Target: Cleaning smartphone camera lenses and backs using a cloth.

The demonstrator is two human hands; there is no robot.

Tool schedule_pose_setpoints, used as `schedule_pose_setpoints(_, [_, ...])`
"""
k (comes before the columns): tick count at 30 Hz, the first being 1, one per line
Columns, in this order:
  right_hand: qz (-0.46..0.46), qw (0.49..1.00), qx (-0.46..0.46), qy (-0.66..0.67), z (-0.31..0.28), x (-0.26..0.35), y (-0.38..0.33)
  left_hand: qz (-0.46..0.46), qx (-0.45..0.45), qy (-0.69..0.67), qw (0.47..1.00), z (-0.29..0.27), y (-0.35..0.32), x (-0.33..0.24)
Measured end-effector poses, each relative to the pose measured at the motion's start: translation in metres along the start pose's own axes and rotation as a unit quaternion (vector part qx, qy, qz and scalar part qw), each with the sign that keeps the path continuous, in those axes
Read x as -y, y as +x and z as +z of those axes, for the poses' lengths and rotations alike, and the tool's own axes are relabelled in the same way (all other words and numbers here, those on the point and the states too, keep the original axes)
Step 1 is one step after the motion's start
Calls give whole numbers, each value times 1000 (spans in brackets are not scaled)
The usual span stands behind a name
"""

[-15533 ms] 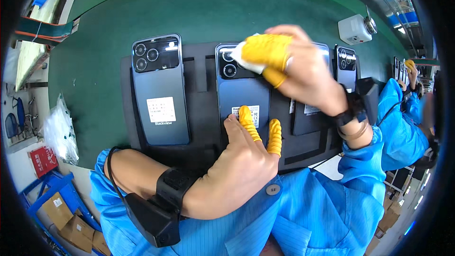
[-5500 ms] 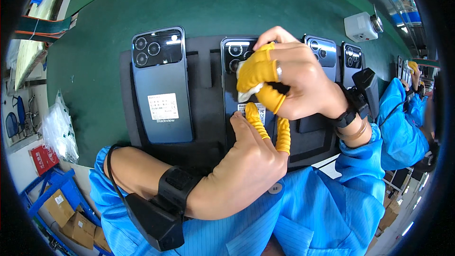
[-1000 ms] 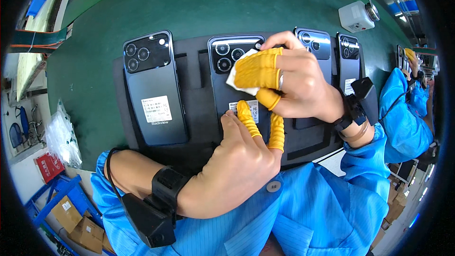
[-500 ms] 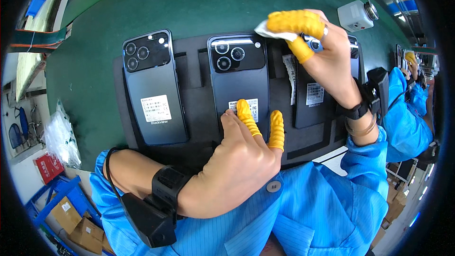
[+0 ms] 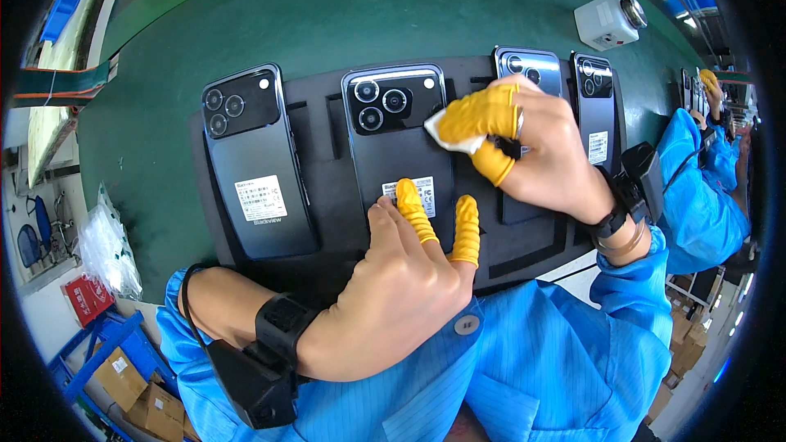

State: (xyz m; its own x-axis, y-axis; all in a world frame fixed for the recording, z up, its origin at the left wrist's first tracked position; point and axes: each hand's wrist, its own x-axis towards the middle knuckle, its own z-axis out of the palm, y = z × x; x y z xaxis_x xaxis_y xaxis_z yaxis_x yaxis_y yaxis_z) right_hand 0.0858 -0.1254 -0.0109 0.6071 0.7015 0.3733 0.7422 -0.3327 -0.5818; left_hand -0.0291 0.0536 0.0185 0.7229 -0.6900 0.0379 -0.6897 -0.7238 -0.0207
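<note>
The middle phone (image 5: 397, 151), dark blue with three camera lenses and a white label (image 5: 422, 194), lies back side up on a dark foam mat. My left hand (image 5: 401, 278) rests over its lower part, two fingers in yellow finger cots spread apart, one touching the label. A folded white cloth (image 5: 440, 135) is pinched between the yellow-cotted fingers of my right hand (image 5: 532, 139). The cloth lies at the phone's upper right edge, just below the camera panel. Right of it, another phone (image 5: 544, 61) is partly hidden behind my right hand.
A similar phone (image 5: 262, 160) lies at the left of the foam mat (image 5: 524, 258), and one more (image 5: 595, 106) at its right. A white bottle (image 5: 606, 22) stands on the green table (image 5: 327, 16). Clear plastic bags (image 5: 110, 245) hang at the left edge. A co-worker's sleeve (image 5: 696, 172) shows at right.
My right hand has moved down and left with the cloth, from above the phone's top right corner to its right edge below the cameras. My left hand stays over the label.
</note>
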Motion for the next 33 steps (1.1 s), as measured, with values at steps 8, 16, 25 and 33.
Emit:
schedule_pose_setpoints(8, [-37,997,-61,-1,-1,-8,28,5,2,9,1000,-3,0,2])
schedule_pose_setpoints(16, [-116,991,-34,-50,27,-19,44,-3,-8,-1,1000,0,1,0])
schedule_pose_setpoints(25, [-59,993,-28,-103,1,-14,22,-2,-11,-7,1000,-2,1,2])
schedule_pose_setpoints(33, [-83,981,-28,-172,5,-6,12,-3,-1,-11,1000,-2,0,1])
